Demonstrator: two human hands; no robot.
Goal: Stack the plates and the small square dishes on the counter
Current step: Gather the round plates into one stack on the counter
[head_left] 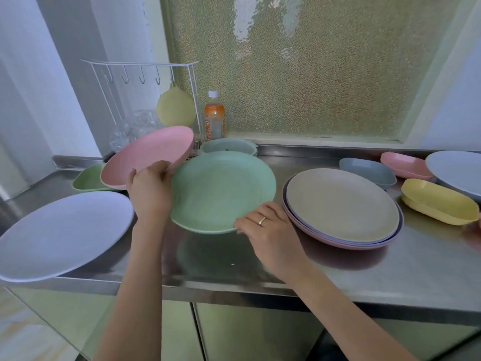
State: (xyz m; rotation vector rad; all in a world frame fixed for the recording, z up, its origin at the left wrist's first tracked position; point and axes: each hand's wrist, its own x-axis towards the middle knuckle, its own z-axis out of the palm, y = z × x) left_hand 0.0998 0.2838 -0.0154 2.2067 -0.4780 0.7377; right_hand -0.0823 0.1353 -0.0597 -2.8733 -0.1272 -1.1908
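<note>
- Now L hand (pixel 151 190) is gripping pink plate (pixel 148 155), mid-left of frame, tilted.
- R hand (pixel 265 230) is pinching green plate (pixel 223 188) rim, center, above counter (pixel 338 272).

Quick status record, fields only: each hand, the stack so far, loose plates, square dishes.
left hand: holds pink plate, tilted, off the counter
right hand: grips green plate at its near rim, lifted
stack: beige on top, purple and pink rims below
loose plates: lilac plate far left, blue plate far right
square dishes: green dish, blue dish, pink dish, yellow dish
</note>
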